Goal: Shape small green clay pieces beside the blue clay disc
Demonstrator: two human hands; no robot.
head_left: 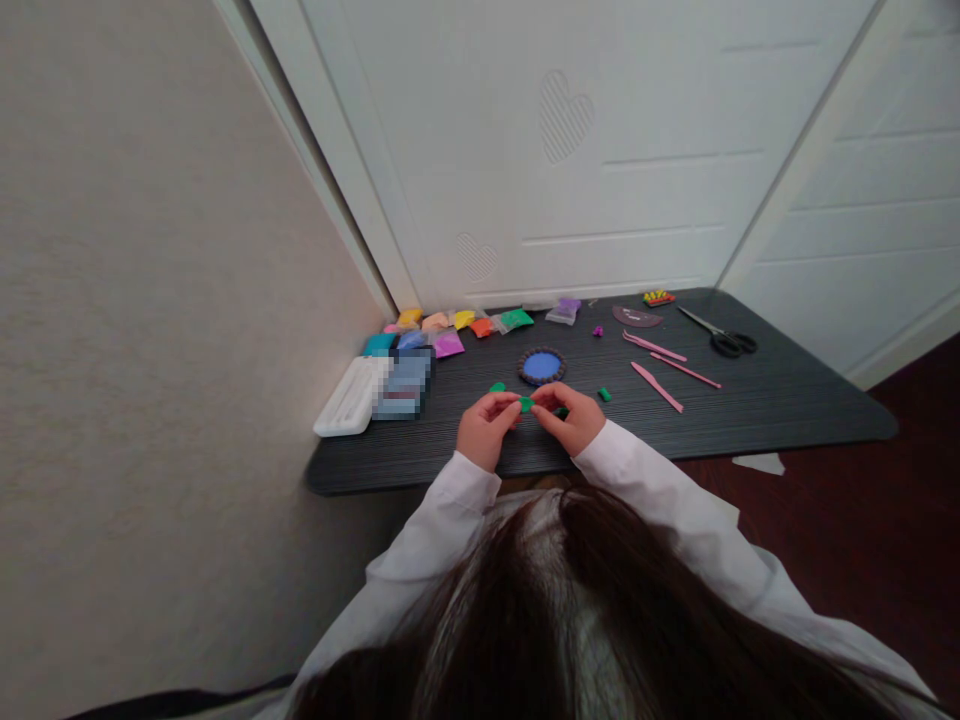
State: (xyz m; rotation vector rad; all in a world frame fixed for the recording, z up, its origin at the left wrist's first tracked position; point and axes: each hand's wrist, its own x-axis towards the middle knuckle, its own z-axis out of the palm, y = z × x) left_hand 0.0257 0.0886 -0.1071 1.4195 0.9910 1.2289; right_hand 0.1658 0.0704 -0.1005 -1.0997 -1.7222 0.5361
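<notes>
Between the fingertips of both hands is a small piece of green modelling clay [526,404]. My left hand [484,428] pinches its left side, and my right hand [574,420] pinches the right side. Just beyond the left fingers lies a flat green clay piece [497,387]. A short green clay lump [604,394] rests to the right of my right hand, and a bit of darker green shows under that hand. Behind the hands sits a round blue disc with a dark braided rim [541,366].
Packets of coloured clay [448,344] line the back left. A white case [352,397] stands at the left edge beside a blurred blue pack [405,385]. Pink tools [658,387], black scissors [724,338] and a clear pink curved sheet [637,317] lie on the right of the dark table [810,410].
</notes>
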